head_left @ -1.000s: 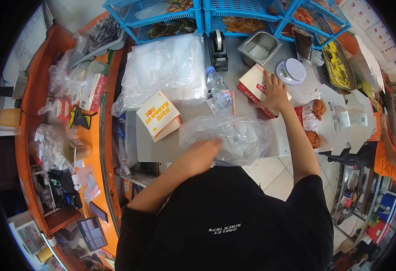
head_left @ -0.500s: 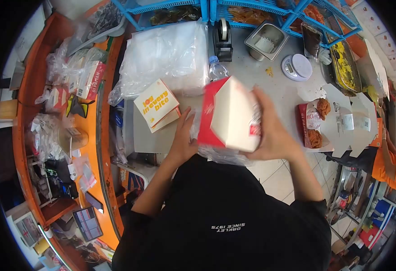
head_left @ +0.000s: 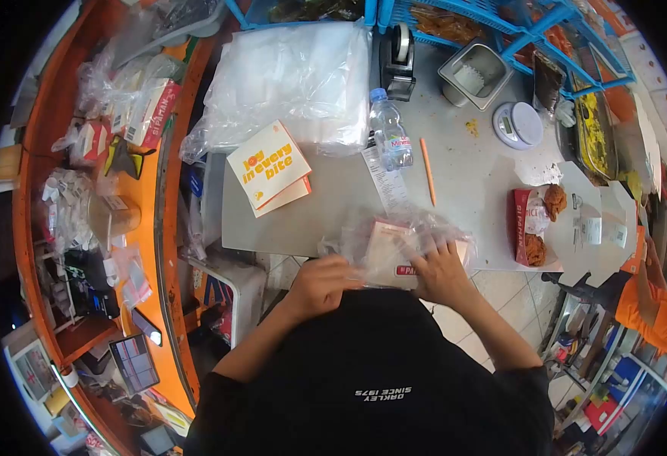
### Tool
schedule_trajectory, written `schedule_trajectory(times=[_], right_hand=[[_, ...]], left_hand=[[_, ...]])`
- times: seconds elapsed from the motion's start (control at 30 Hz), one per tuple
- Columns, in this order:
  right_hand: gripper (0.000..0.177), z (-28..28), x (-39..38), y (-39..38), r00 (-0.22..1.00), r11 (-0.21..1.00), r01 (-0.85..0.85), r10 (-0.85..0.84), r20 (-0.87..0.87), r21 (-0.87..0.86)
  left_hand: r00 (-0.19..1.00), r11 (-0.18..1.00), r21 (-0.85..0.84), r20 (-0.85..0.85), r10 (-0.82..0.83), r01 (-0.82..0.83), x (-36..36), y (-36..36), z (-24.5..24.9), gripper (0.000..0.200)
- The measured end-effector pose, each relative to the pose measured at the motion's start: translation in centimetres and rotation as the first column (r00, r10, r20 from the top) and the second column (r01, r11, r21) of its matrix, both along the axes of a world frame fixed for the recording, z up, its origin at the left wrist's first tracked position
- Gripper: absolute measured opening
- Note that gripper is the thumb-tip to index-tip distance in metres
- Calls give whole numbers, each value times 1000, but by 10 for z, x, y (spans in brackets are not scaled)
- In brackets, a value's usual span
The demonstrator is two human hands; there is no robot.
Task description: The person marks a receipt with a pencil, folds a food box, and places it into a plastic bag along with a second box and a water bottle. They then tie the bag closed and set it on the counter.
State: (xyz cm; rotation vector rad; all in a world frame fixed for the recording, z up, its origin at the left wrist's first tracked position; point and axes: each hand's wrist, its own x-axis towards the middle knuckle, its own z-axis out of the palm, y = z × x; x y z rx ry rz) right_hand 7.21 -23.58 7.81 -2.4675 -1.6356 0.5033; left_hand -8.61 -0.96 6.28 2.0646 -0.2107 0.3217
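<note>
A white and red takeaway box (head_left: 388, 262) sits inside a clear plastic bag (head_left: 346, 242) at the table's front edge, close to my body. At the bag's left side, my left hand (head_left: 323, 287) is closed with curled fingers on the plastic; its fingertips are slightly blurred. My right hand (head_left: 441, 273) grips the bag at the right side of the box, fingers bent over its upper corner. Bunched plastic hides part of the box. Left of the bag lie cream cards or flat boxes (head_left: 271, 166) with yellow lettering.
Behind the bag are a receipt (head_left: 385, 182), an orange pencil (head_left: 428, 172), a water bottle (head_left: 391, 131) and a tape dispenser (head_left: 399, 64). A stack of plastic bags (head_left: 295, 83) lies back left. At right are a scale (head_left: 517, 125), a metal container (head_left: 474, 74) and an open chicken box (head_left: 522, 226).
The box has gone from raised between my hands down to the table edge, inside the bag. My hands have lowered with it. The bottle, receipt and pencil now show fully.
</note>
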Motion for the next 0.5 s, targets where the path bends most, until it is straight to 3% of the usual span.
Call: schedule_trajectory(times=[0.03,0.1,0.33,0.43,0.5], right_hand=[[98,-3,-3,-1,1000,1000,-8,8,-6,-7],[98,-13,-9,-4,998,997,12,-17,67,75],[101,-1,-2,3,994,999,48,-48,-97,1],[98,6,5,12,990,997,61,-56,-130,39],[95,6,10,29,992,997,67,-64,-108,29]], left_hand=[[1000,1000,-7,-6,8,-8,1,1,1,34],[993,996,-27,90,-77,80,3,0,8,15],[992,994,-68,99,-79,86,12,-1,16,16],[996,1000,-23,87,19,-17,11,6,18,15],[980,979,98,100,172,-181,17,17,25,27]])
